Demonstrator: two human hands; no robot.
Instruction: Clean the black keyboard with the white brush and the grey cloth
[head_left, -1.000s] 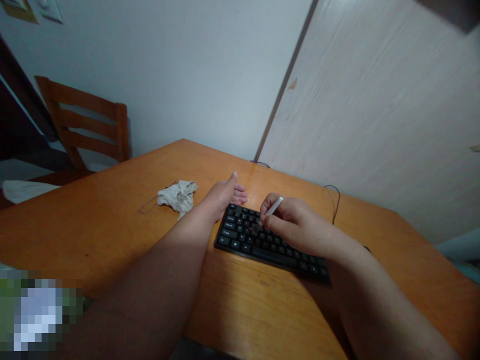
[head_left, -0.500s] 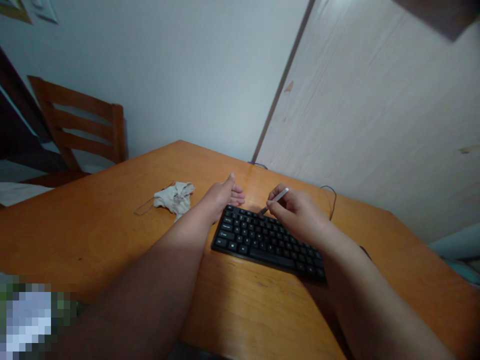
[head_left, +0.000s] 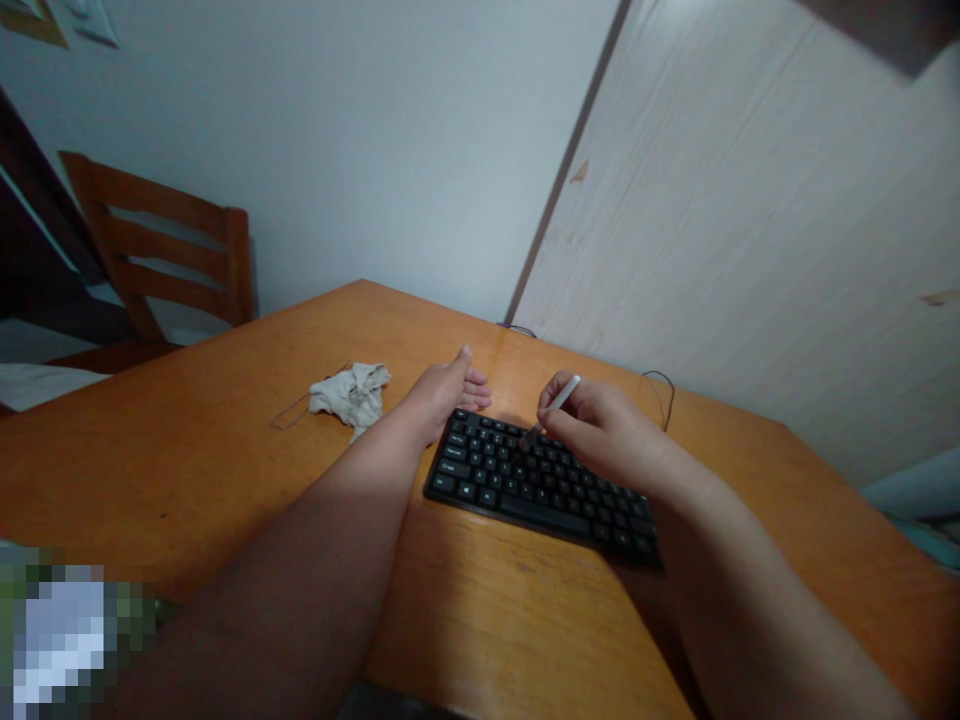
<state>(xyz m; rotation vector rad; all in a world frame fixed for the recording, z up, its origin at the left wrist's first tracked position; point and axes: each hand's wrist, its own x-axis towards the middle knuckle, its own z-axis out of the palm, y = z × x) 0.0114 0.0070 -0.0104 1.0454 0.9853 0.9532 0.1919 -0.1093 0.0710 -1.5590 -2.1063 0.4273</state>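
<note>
A black keyboard (head_left: 510,477) lies on the wooden table (head_left: 480,600), its right part hidden under my right forearm. Pinched in my right hand (head_left: 596,420) is a small brush (head_left: 563,392) with a pale handle, tilted so its dark bristles touch the keys in the upper middle. My left hand (head_left: 452,390) rests on its edge against the keyboard's upper left corner, thumb up and fingers stretched out, holding nothing. To the left of that hand lies a crumpled grey-white cloth (head_left: 351,395).
A thin loop of wire or cord (head_left: 291,412) pokes out beside the cloth. Behind the keyboard, a black cable (head_left: 670,390) curves near the wall. A wooden chair (head_left: 165,240) stands beyond the table's left side. The wall (head_left: 375,140) borders the far edge.
The brush tip has shifted slightly down the keyboard, from the top row edge onto the keys below. My left hand stays in place against the keyboard.
</note>
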